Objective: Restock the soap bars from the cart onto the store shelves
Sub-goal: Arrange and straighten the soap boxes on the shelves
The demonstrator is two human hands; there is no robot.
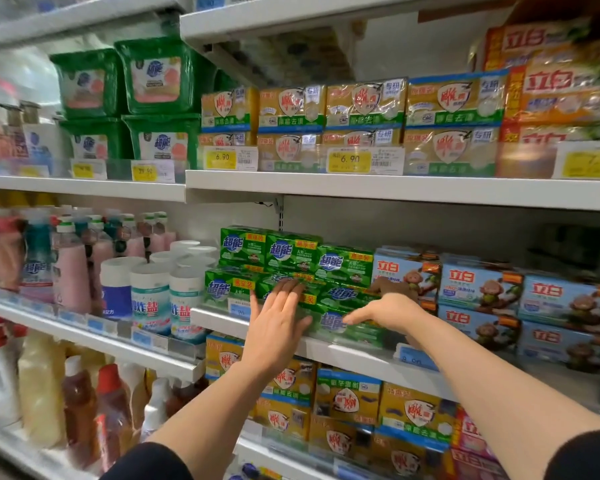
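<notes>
Green soap bar packs (293, 252) are stacked in two layers on the middle shelf (347, 353). My left hand (278, 318) lies flat with straight fingers against the front of the lower green packs. My right hand (387, 311) reaches in at the right end of the same row. Its thumb points left along the front green pack (333, 322) and its fingers go behind the stack, partly hidden. Whether those fingers hold a pack is unclear. No cart is in view.
Blue boxed soaps (478, 289) stand right of the green packs. Gold soap packs (364, 109) fill the shelf above and more gold packs (409, 410) the shelf below. Bottles and white tubs (149, 292) crowd the left bay, with green boxes (153, 77) higher up.
</notes>
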